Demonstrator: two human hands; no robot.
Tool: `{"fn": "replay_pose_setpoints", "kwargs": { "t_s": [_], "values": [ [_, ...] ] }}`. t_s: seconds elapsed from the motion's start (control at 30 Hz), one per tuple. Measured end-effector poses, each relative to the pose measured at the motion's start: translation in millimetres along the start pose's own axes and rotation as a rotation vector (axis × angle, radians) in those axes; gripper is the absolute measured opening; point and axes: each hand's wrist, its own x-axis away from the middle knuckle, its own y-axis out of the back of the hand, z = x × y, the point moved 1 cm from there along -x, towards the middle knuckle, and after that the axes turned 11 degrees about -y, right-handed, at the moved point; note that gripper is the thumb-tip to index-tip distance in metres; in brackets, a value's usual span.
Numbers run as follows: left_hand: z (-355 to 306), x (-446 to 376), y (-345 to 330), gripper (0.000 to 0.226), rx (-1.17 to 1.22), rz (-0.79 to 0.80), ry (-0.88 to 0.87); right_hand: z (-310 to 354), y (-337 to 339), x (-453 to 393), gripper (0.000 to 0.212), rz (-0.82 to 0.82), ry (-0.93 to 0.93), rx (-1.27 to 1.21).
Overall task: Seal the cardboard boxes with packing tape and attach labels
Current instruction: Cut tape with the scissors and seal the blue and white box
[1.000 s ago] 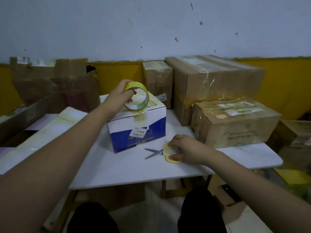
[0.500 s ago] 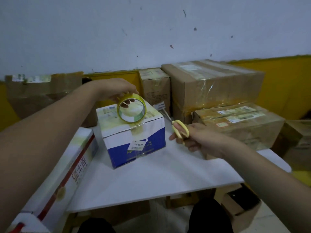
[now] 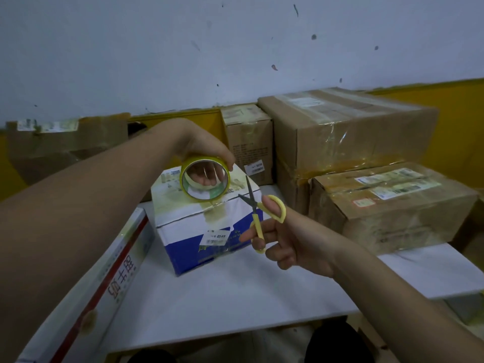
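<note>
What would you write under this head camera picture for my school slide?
Left hand holds a tape roll on the white-and-blue box; right hand brings open scissors.

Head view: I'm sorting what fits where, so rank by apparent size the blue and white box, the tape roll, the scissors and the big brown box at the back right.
1. big brown box
2. blue and white box
3. tape roll and scissors: they look alike, and the scissors are nearer the camera, so unranked.
</note>
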Motion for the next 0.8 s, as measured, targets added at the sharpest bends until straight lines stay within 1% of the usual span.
{"fn": "replay_pose_setpoints", "kwargs": {
  "t_s": [0.1, 0.17, 0.27, 0.33, 0.43, 0.5, 0.63, 0.73, 0.8],
  "values": [
    [6, -1, -2, 0.045, 0.050, 0.020, -0.015, 6, -6, -8, 0.080, 0.010, 0.017, -0.010],
    [7, -1, -2, 0.041, 0.053, 0.047, -0.032, 11, -9, -14, 0.079, 0.005, 0.025, -0.020],
    [9, -4, -2, 0.037, 0.065, 0.106, -0.025, 14, -14, -24, 0.078, -0.079, 0.030, -0.058],
    [11, -6, -1, 0.030, 0.077, 0.147, -0.031, 14, -17, -30, 0.074, -0.141, 0.039, -0.130],
    [13, -8, 1, 0.028, 0.050, 0.188, -0.065, 14, -20, -35, 0.066, -0.168, 0.062, -0.233],
    [14, -10, 3, 0.029, 0.038, 0.213, -0.071, 15, -24, -36, 0.063, -0.184, 0.078, -0.257],
    [15, -9, 4, 0.027, 0.070, 0.243, -0.057, 18, -29, -34, 0.056, -0.280, 0.128, -0.187],
    [18, -1, 5, 0.027, 0.088, 0.207, -0.050, 17, -30, -35, 0.049, -0.377, 0.157, -0.076],
    [21, 7, 6, 0.028, 0.137, 0.159, -0.072, 13, -32, -36, 0.047, -0.401, 0.168, -0.053]
  ]
}}
